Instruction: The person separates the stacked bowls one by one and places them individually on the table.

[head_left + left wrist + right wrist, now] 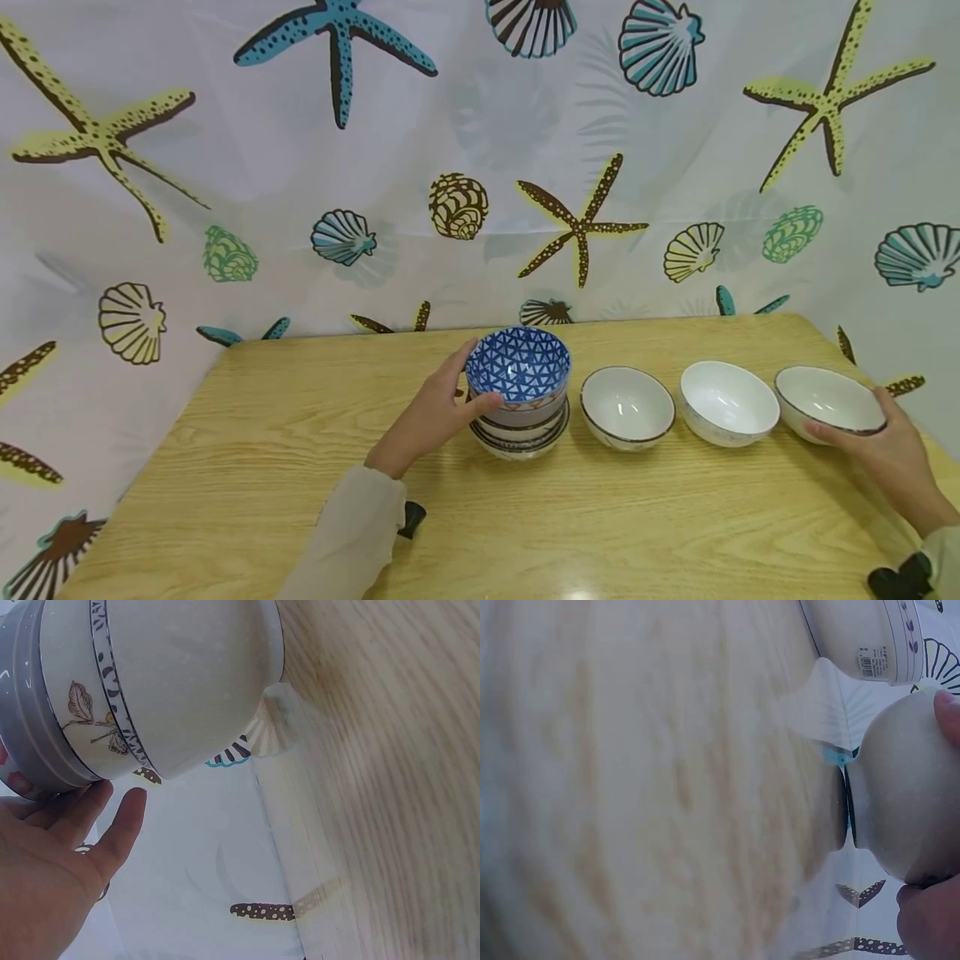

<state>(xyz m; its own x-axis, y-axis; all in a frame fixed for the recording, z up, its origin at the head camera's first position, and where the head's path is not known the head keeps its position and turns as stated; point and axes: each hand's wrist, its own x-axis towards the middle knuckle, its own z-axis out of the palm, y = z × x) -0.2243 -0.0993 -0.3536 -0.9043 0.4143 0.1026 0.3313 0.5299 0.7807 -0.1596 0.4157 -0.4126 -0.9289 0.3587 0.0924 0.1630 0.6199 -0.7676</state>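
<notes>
My left hand [442,400] grips the upper part of a stack of bowls, thumb on the near side and fingers round the left. On top of the stack is a blue bowl [519,364] with white triangles inside. Below it, the left wrist view shows a grey ridged bowl [56,712] and a cream bowl [195,675] with a patterned band. At the far right my right hand [885,450] holds a white bowl [828,398] with a dark rim, thumb in front and fingers behind. In the right wrist view a thin gap shows under this bowl's foot [860,806].
Between the hands stand a white dark-rimmed bowl [627,407] and a plain white bowl [729,402], in a row. All are on a wooden table [285,433]. Behind it hangs a cloth [405,158] printed with starfish and shells.
</notes>
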